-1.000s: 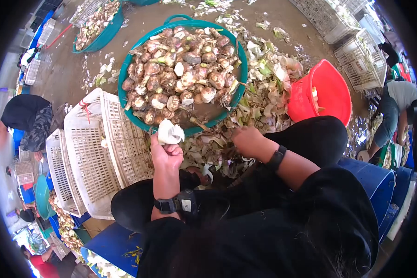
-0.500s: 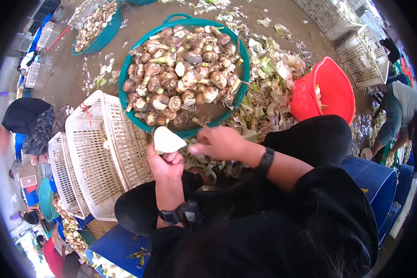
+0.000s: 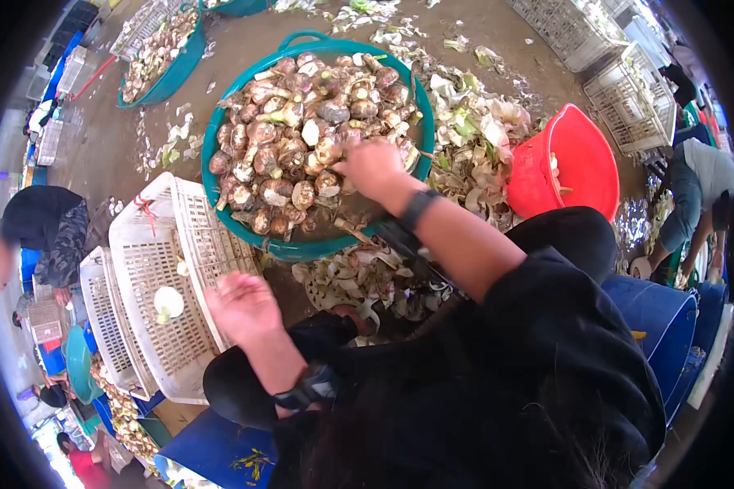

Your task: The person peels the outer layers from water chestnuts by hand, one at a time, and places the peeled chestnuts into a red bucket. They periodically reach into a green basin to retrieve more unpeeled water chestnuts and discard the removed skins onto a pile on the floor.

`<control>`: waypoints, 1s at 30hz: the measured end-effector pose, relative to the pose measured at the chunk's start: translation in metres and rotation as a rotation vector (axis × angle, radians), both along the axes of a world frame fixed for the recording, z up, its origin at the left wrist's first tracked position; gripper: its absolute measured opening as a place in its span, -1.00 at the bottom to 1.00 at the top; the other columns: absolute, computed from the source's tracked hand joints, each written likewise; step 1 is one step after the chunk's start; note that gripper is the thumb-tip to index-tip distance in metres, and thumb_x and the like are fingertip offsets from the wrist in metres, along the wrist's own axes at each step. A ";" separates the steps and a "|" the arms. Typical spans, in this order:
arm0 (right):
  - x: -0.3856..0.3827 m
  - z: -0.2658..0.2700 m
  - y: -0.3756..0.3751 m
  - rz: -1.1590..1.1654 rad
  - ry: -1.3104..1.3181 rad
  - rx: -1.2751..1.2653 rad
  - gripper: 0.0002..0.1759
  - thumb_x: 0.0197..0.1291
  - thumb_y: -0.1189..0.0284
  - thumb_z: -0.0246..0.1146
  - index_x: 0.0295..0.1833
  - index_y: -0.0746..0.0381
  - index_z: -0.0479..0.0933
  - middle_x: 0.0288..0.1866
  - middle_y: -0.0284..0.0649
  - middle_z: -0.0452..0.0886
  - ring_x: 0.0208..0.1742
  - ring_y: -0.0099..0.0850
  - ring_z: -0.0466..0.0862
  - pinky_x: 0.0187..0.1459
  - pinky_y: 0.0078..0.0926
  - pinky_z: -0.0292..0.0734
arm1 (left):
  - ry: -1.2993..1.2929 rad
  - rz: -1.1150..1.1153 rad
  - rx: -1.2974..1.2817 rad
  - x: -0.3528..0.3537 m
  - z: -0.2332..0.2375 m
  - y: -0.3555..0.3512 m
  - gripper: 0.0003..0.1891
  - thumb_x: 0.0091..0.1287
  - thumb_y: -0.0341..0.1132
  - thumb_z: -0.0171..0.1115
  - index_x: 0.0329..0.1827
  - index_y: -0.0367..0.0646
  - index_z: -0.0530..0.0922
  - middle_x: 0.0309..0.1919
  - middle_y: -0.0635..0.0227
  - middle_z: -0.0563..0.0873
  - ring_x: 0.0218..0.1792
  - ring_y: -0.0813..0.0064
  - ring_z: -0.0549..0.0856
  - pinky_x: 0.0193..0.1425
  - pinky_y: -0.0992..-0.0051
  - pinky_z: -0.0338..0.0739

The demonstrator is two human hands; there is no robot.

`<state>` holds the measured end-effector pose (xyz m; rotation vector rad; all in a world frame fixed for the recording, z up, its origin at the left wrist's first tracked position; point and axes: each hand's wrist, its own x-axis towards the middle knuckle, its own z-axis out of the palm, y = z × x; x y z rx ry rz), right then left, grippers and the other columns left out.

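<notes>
A peeled white bulb [image 3: 169, 302] is inside the white plastic crate [image 3: 143, 244] at my left, apart from my hand. Beside the crate's near edge is my left hand [image 3: 243, 308], its fingers loosely spread and holding nothing, slightly blurred. My right hand [image 3: 375, 169] reaches over the green tub [image 3: 426, 134], fingers curled down at the brown-skinned bulbs [image 3: 289, 151] heaped in it. Blur and the back of the hand hide whether those fingers grip a bulb. A second small white piece [image 3: 182, 266] lies against the crate's side.
Peeled skins [image 3: 473, 122] cover the floor right of the tub. A red bucket [image 3: 575, 167] stands there, with blue barrels [image 3: 644, 314] nearer me. Another bulb-filled tub [image 3: 171, 69] and crates [image 3: 632, 98] stand farther off. People work at left [image 3: 45, 216] and right [image 3: 701, 187].
The peeled bulb has left my left hand and is in the crate; that hand has moved left and opened. My right hand has moved up over the bulbs in the tub.
</notes>
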<state>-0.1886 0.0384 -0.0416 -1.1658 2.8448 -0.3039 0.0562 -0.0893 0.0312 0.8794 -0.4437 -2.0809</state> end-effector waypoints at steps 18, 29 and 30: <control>0.108 0.048 0.052 0.438 -0.113 -0.164 -0.92 -0.08 0.45 0.11 -0.51 0.23 0.44 -0.58 -0.17 0.52 -0.59 -0.17 0.57 -0.53 -0.35 0.50 | -0.583 -0.597 -0.101 -0.069 -0.021 0.072 -0.79 0.21 -0.13 0.18 -0.47 -0.04 0.48 -0.68 0.56 0.44 -0.78 0.74 0.29 -0.76 0.68 0.02; 0.098 0.035 0.075 -0.099 -1.172 -0.672 -0.71 0.22 0.29 0.11 -0.31 0.34 0.52 -0.60 -0.35 0.48 -0.62 -0.58 0.42 -0.57 -0.59 0.36 | -0.688 -1.202 -0.368 -0.058 -0.015 0.057 -0.56 0.28 -0.22 0.07 0.21 -0.18 0.39 -0.11 0.40 0.56 -0.25 0.62 0.52 -0.20 0.64 0.40; 0.092 0.035 0.076 -0.045 -0.912 -0.617 -0.72 0.22 0.29 0.12 -0.31 0.33 0.52 -0.61 -0.36 0.49 -0.63 -0.59 0.42 -0.58 -0.60 0.34 | -0.592 -1.161 -0.666 -0.055 -0.014 0.064 -0.54 0.23 -0.32 0.12 0.22 -0.19 0.37 -0.07 0.34 0.55 -0.14 0.54 0.53 -0.06 0.56 0.40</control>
